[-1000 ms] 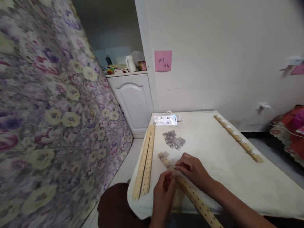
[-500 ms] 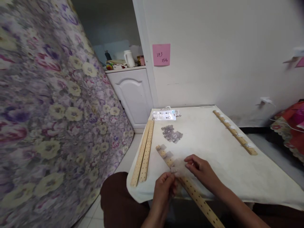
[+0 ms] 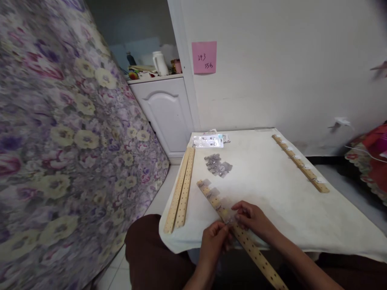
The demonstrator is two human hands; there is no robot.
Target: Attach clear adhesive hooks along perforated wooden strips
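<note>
A long perforated wooden strip [image 3: 256, 257] lies diagonally over the near edge of the white-covered table [image 3: 272, 181], with small clear hook pieces fixed along its far end. My left hand [image 3: 215, 241] and my right hand [image 3: 254, 219] meet over the strip's middle. Both pinch a small clear piece [image 3: 231, 219] against the wood. Their fingers are curled and closed.
Two more perforated strips [image 3: 180, 189] lie side by side at the table's left edge, and another strip [image 3: 299, 163] with clear pieces lies at the back right. A pile of clear hooks [image 3: 218, 166] and a blister pack [image 3: 209, 141] sit further back. A floral mattress [image 3: 60, 141] leans at left.
My head has tilted, so the scene sits higher in view. Both hands have slid a little nearer along the strip and now pinch together at a spot closer to me.
</note>
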